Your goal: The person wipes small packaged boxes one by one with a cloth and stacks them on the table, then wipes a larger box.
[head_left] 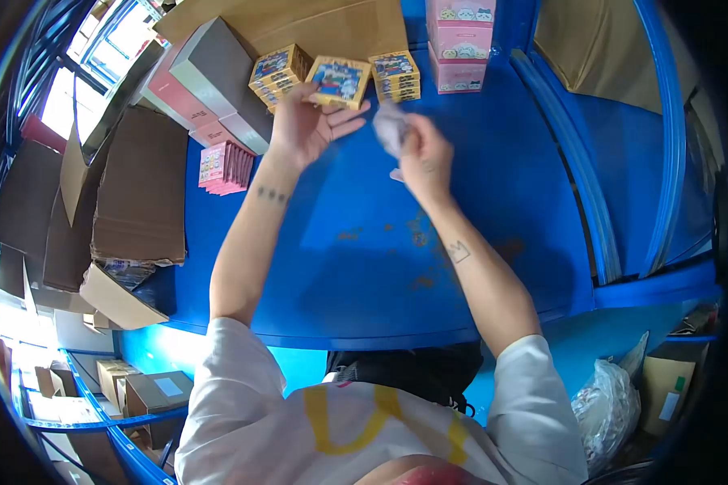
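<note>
My left hand point(303, 133) is open, fingers spread, just below a yellow box point(340, 82) with a colourful picture on its top. Its thumb lies by the box's left edge; I cannot tell whether they touch. Closed fingers of my right hand point(426, 159) grip a greyish crumpled piece point(391, 128), perhaps cloth, blurred by motion. Beside the box stand a left stack of similar yellow boxes point(277, 71) and a right stack point(396, 77).
Pink boxes point(461, 50) are stacked at the back of the blue table point(364, 267). Grey and pink cartons point(222, 77) stand at the left, with pink packets point(225, 167) before them. An open brown carton point(137, 186) borders the left edge. Blue rails point(570, 162) run along the right.
</note>
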Motion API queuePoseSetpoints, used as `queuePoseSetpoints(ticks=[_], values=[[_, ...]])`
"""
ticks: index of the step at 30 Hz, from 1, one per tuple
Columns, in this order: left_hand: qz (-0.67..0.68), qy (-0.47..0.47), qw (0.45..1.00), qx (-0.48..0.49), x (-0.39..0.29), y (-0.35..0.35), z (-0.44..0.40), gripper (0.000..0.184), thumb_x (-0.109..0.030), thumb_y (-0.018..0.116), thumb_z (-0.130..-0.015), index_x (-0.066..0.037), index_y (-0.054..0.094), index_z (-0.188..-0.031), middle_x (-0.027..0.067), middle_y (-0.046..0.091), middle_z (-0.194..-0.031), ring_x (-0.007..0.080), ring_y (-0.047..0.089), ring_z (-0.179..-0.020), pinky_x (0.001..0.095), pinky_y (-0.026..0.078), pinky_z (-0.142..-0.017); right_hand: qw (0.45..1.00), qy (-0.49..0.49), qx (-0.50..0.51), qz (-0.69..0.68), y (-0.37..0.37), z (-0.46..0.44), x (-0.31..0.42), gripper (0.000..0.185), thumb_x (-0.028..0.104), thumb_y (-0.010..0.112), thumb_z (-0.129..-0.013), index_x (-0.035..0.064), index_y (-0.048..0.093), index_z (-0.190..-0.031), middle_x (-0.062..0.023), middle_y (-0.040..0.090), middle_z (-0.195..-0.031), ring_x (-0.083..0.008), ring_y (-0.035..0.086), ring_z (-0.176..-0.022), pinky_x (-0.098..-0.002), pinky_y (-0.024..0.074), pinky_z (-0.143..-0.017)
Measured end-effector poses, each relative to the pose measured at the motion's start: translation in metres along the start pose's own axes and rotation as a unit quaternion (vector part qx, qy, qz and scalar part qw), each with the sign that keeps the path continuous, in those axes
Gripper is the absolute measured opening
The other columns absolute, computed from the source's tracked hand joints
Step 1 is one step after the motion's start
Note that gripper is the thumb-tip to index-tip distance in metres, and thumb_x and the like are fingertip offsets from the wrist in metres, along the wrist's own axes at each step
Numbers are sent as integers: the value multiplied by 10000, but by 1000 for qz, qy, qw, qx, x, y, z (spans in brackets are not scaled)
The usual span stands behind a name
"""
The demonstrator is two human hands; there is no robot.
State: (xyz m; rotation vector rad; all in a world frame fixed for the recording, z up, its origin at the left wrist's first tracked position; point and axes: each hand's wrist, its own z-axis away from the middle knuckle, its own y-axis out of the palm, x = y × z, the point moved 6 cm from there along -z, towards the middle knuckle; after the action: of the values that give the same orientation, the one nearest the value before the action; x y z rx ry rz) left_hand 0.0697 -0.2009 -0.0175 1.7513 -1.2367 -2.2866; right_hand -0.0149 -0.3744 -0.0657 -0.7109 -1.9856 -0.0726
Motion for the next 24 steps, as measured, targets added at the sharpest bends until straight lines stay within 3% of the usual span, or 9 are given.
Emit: queuePoseSetpoints(ticks=[1, 3, 6, 9, 11, 16, 22, 24], values=[[52, 0, 996, 66, 5, 2, 18, 550, -248, 474, -945, 47, 294, -1372, 295, 526, -1296, 413, 586, -1183, 513, 544, -902, 996, -7, -83, -39, -12, -4, -3, 235, -8, 534, -858, 33, 646, -1060, -146, 693, -979, -325, 648, -812, -370, 522, -701], [67, 13, 997, 46, 24, 1, 46, 523, -226, 454, -941, 33, 307, -1371, 292, 523, -1299, 415, 579, -1190, 538, 530, -913, 981, -7, -151, -123, -23, -13, -14, 238, 2, 495, -897, 29, 636, -1086, -136, 691, -972, -272, 645, -772, -332, 523, -686], [101, 36, 994, 11, 54, 2, 74, 466, -159, 392, -930, -6, 345, -1367, 285, 515, -1307, 422, 558, -1212, 615, 486, -945, 969, 16, -136, -204, -26, -13, 8, 221, 18, 495, -919, 18, 638, -1089, -133, 682, -986, -231, 633, -793, -297, 512, -683], [122, 35, 992, 21, 77, -11, 84, 464, -192, 383, -958, -33, 342, -1392, 265, 482, -1354, 412, 516, -1258, 643, 428, -991, 987, -22, -67, -142, -20, -2, 30, 216, 6, 539, -902, 9, 644, -1091, -126, 670, -1055, -228, 631, -829, -281, 511, -684], [137, 31, 989, 43, 96, -12, 82, 462, -225, 374, -986, -60, 339, -1416, 245, 449, -1402, 402, 475, -1304, 672, 369, -1037, 976, -210, 29, -56, -4, 6, 57, 272, -25, 582, -868, -2, 644, -1132, -116, 658, -1140, -240, 648, -905, -304, 539, -717], [277, 38, 952, 122, 89, -8, 74, 485, -353, 349, -1041, -91, 342, -1449, 200, 466, -1407, 363, 454, -1326, 687, 321, -1059, 947, -305, 91, -47, 23, 21, 60, 376, -71, 591, -829, 9, 644, -1192, -119, 626, -1265, -297, 655, -1039, -346, 552, -862], [257, 38, 960, 102, 95, 0, 70, 498, -393, 366, -1050, -58, 409, -1416, 183, 530, -1357, 300, 512, -1269, 595, 365, -1066, 954, -283, 95, 36, 36, 26, 51, 414, -77, 601, -810, 28, 654, -1207, -127, 573, -1366, -331, 569, -1230, -419, 474, -1037], [227, 31, 972, 55, 99, -7, 71, 532, -438, 331, -1051, -56, 419, -1410, 180, 530, -1355, 301, 526, -1252, 570, 383, -1058, 946, -291, 126, 65, 45, 41, 64, 427, -80, 607, -797, 43, 666, -1202, -111, 543, -1404, -315, 501, -1301, -444, 416, -1089]])
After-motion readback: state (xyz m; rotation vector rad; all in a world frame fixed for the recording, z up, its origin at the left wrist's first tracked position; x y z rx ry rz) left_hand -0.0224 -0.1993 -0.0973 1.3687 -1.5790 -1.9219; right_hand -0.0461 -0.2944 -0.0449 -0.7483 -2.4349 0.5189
